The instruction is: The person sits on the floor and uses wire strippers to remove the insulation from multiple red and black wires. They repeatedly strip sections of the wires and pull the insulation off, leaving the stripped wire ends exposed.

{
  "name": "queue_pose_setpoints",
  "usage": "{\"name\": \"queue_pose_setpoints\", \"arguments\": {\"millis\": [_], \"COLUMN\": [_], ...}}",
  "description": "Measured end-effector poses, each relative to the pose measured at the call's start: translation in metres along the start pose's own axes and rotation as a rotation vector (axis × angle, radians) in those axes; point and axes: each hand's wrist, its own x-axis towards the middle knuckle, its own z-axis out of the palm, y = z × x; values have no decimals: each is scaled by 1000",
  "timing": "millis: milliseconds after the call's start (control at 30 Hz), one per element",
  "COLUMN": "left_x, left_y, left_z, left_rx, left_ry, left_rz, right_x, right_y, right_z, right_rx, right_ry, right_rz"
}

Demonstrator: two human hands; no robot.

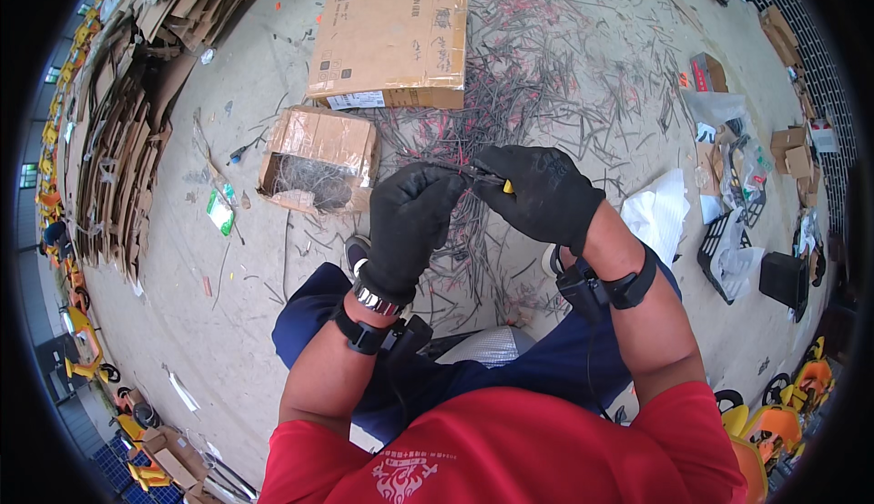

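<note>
My left hand (411, 225), in a black work glove, pinches a thin dark cable (445, 165) between its fingertips. In my right hand (541, 193), gloved the same way, is a small hand tool with a yellow part (508, 186) on its handle. Its dark metal jaws (483, 177) meet the cable between both hands; the fingers hide most of the tool, so its exact kind is unclear. Below and beyond my hands lies a thick spread of cut grey, black and red cable pieces (471, 111) on the concrete floor.
An open small cardboard box (328, 128) holds fine tangled strands (311, 179). A large carton (392, 33) bearing writing stands behind it. Flattened cardboard (116, 169) is stacked at the left. Plastic bags, a black crate (717, 258) and a black bin (784, 280) lie at the right.
</note>
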Motion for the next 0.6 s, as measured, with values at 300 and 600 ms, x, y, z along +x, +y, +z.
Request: {"name": "queue_pose_setpoints", "arguments": {"millis": [300,600], "left_x": [-6,-8], "left_y": [7,14], "left_z": [1,-5], "left_rx": [-32,373], "left_ry": [-35,-84], "left_rz": [110,409], "right_x": [10,13], "right_y": [-13,-16], "right_z": [-25,-33], "right_rx": [379,553], "right_ry": [-259,-354], "right_rz": [66,174]}}
